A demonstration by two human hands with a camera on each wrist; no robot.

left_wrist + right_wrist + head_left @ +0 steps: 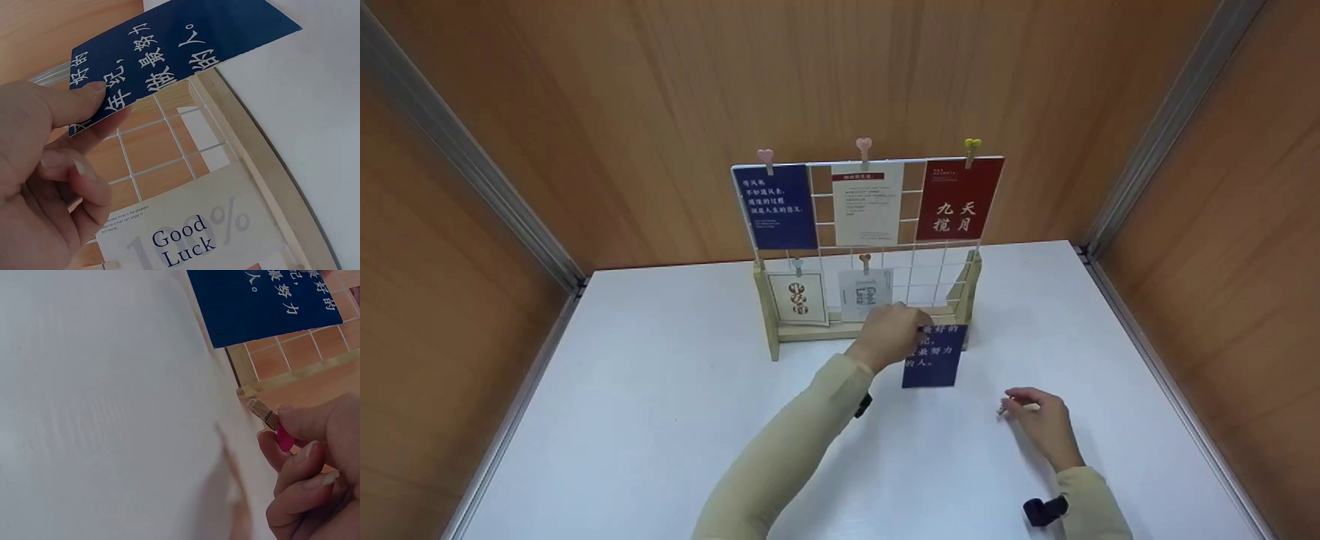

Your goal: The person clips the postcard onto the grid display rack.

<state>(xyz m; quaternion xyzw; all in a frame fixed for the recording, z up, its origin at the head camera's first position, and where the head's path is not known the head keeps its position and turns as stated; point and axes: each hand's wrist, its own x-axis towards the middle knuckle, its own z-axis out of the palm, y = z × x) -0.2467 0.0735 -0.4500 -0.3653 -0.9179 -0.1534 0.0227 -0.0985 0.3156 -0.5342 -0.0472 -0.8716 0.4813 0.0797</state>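
Observation:
Between thumb and fingers, my left hand (891,334) pinches a dark blue card (934,360) with white characters by its upper left corner. The card hangs in front of the lower right part of a white wire grid rack (926,274) on a wooden stand. In the left wrist view the blue card (185,50) is tilted beside the grid, close to a "Good Luck" card (197,236). My right hand (1042,424), lower and to the right over the table, pinches a small wooden clothespin (263,413) with a pink end (284,439).
Along the rack's top, heart-ended clips hold a blue card (776,210), a white card (866,206) and a red card (960,199). Below hang a cream card (798,298) and the "Good Luck" card. Wooden walls (660,112) enclose the white table (660,390).

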